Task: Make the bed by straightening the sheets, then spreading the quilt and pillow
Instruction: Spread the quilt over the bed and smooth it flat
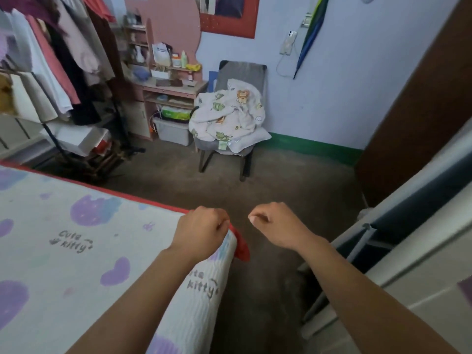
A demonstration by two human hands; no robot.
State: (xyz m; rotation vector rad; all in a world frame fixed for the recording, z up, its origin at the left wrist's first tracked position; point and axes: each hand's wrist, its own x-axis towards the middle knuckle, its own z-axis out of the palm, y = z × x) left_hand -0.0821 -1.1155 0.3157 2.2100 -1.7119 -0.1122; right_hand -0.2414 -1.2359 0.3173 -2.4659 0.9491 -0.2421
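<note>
- White sheet (76, 251) with purple blobs is lying flat and mostly smooth across the bed, stretching away to the left of the left fingers. Its corner is draping down over the bed's corner right under them.
- Left hand (201, 228) is curling its fingers over that corner and gripping the sheet. A red layer (241, 247) is peeking out just below the knuckles.
- Right hand (273, 223) is hovering just right of the left one, apart from the bed. Its fingers are curling into a fist with the thumb pressing on the forefinger, and nothing is showing inside it.
- Straightening is looking nearly finished on the part in view, with this corner apparently the bit being tidied. The rest of the bed is lying out of view, so I cannot tell there.
- Grey metal frame (383, 226) is crowding in close on the right of the right fingers, narrowing the walkway.
- Bare floor (255, 185) is running ahead of both sets of fingers, with nothing blocking the way to the chair (242, 70).
- Beyond the fingers, well apart, the quilt (227, 116) is sitting bunched on that chair on top of the pillow (251, 140). Fetching and spreading both is still waiting to be done.
- Far left of the fingers, a clothes rack (63, 60) and a pink desk (173, 90) are standing clear of the route.
</note>
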